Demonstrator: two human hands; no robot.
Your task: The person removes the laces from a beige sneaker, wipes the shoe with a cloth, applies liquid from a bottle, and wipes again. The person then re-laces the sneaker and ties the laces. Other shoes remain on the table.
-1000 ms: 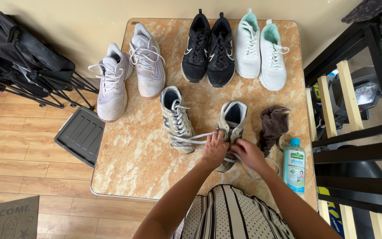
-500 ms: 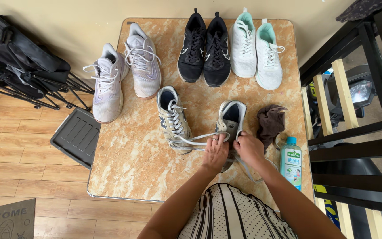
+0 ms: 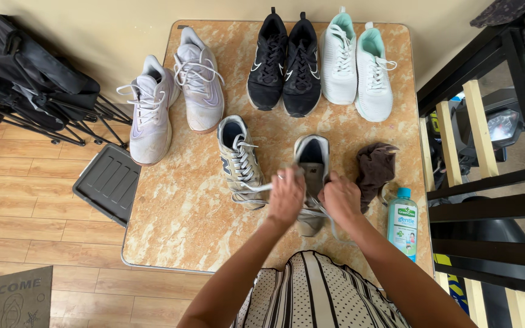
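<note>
Head view
Table: marbled orange and cream, the square tabletop (image 3: 177, 225) is bearing four pairs of shoes.
Grey shoe in hand: the grey sneaker (image 3: 312, 159) is lying near the table's front edge, heel opening facing away from the person, both hands working over its laced part.
Left hand: the left hand (image 3: 287, 197) is closing its fingers on a white lace (image 3: 256, 189) that is running across toward the other grey sneaker (image 3: 240, 161) just beside it.
Right hand: the right hand (image 3: 342, 199) is pinching lace at the shoe's right side, fingers curled shut on it.
Cloth: a brown cloth (image 3: 376, 167) is lying crumpled just right of the right hand.
Bottle: a clear blue-capped bottle (image 3: 404, 223) is lying near the table's right edge.
Far row: a black pair (image 3: 285, 64) and a white-and-mint pair (image 3: 357, 64) are sitting side by side at the back.
Left side: a pale lilac pair (image 3: 174, 100) is resting there, one shoe overhanging the edge.
</note>
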